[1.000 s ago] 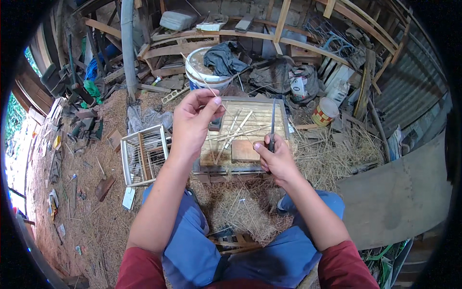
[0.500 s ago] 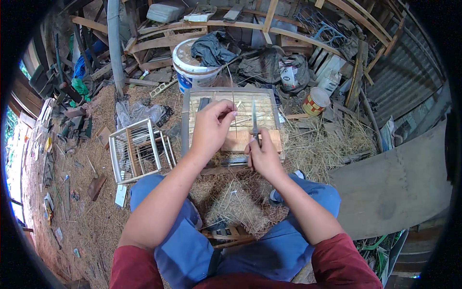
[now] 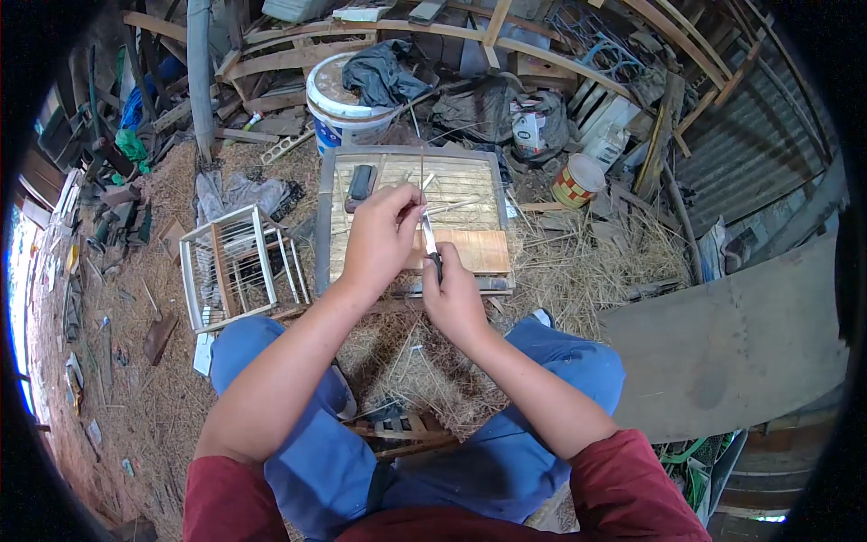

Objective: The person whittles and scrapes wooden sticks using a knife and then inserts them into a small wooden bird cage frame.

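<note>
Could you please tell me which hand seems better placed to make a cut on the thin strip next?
Probably the right hand: it grips the knife, whose blade points away from the body, close to the thin strip. The left hand is occupied, pinching that strip.

No longer near the worktop's right edge [image 3: 499,200], the knife [image 3: 429,238] in the right hand [image 3: 454,296] is just beside the left hand [image 3: 384,232]; the thin strip [image 3: 422,167] leans less leftward.
</note>
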The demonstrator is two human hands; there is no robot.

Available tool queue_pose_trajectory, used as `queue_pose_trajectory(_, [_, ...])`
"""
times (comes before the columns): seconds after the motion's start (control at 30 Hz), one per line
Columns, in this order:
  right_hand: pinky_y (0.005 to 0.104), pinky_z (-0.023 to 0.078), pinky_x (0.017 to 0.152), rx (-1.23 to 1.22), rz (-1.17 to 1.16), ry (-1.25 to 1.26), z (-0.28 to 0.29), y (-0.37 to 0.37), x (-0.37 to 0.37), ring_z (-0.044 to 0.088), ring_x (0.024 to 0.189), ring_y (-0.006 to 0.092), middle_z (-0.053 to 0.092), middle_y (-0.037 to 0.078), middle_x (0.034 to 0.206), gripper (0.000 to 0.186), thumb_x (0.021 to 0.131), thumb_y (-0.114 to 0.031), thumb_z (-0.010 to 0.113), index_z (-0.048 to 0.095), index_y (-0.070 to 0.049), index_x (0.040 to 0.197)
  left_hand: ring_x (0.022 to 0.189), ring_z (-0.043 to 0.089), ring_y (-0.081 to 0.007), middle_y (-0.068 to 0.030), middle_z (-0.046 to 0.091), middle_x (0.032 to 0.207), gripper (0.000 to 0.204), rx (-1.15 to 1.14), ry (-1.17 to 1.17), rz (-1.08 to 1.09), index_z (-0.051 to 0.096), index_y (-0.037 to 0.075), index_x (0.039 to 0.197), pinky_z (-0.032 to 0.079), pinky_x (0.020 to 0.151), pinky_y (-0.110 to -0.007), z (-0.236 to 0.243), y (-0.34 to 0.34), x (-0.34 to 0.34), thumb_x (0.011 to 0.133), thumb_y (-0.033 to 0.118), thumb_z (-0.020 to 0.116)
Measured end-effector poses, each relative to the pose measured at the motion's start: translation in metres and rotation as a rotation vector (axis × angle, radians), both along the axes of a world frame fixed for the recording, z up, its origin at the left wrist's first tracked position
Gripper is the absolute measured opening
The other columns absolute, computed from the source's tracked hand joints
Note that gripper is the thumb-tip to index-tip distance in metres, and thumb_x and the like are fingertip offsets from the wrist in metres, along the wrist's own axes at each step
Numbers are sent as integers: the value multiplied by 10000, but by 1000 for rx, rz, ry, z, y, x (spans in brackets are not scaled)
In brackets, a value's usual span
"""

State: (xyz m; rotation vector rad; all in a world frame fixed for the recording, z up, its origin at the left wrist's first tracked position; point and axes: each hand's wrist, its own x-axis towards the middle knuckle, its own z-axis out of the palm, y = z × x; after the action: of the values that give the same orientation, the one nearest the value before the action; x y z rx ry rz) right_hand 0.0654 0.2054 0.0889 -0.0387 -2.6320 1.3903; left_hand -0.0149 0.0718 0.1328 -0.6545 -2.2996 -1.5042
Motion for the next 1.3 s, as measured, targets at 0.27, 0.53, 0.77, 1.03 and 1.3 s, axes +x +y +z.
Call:
queue_pose_trajectory(0.27, [622,469,654,7,-18,6,-26,-5,-4,640,732,552,627,330,719,197,1028,-134,520,467,29,1125,774,666,-252,-159,666,886,73,22,26,6,637,-35,980,521,717,-362,-9,-2,-1,935,11,671])
queue_pose_trajectory(0.53, [628,463,644,69,-14,43,-39,-14,-7,622,718,560,625,335,736,171,1051,-139,494,460,19,1106,859,588,-430,-214,580,887,73,19,44,35,547,-14,961,470,775,-488,-11,-3,2,935,-5,614])
queue_pose_trajectory(0.77, [630,468,643,121,1,15,-38,-14,-9,632,724,554,631,333,741,168,1044,-134,500,450,12,1110,873,574,-446,-225,564,909,76,18,32,33,530,-16,973,462,787,-501,-12,-7,-1,941,-5,599])
queue_pose_trajectory(1.03, [637,477,643,135,14,-34,-38,-15,-4,634,718,556,637,344,754,172,1036,-120,499,442,18,1122,897,573,-437,-224,560,906,79,28,1,18,525,-9,971,463,808,-492,-13,-5,3,943,0,598])
queue_pose_trajectory(1.3, [641,499,656,227,0,-85,-48,-11,-2,644,722,559,639,364,755,217,1037,-147,483,431,41,1131,878,605,-388,-197,564,903,75,25,6,4,521,-23,968,492,799,-449,-16,-5,-3,948,-15,593])
